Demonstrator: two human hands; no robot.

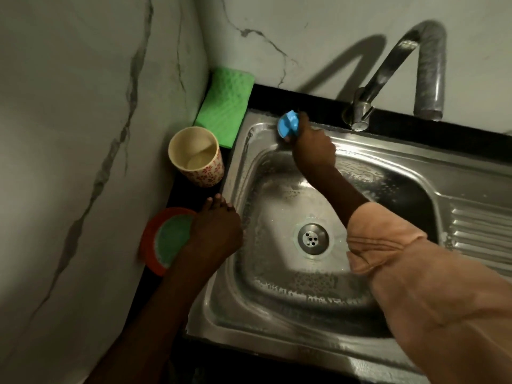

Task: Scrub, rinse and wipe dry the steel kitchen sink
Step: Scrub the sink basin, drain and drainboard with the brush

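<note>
The steel sink (235,167) fills the middle of the view, its basin wet and streaked with soap foam around the round drain (313,237). My right hand (310,145) reaches to the sink's far left corner and grips a blue scrubber (288,124), pressing it on the rim there. My left hand (219,231) rests with fingers extended on the sink's left edge, partly over a round red dish (149,245).
A green cloth (225,103) lies on the black counter in the corner. A cream cup (198,159) with red flowers stands beside the sink. The steel tap (368,103) rises at the back, and a ribbed drainboard (482,234) extends to the right. Marbled walls enclose the corner.
</note>
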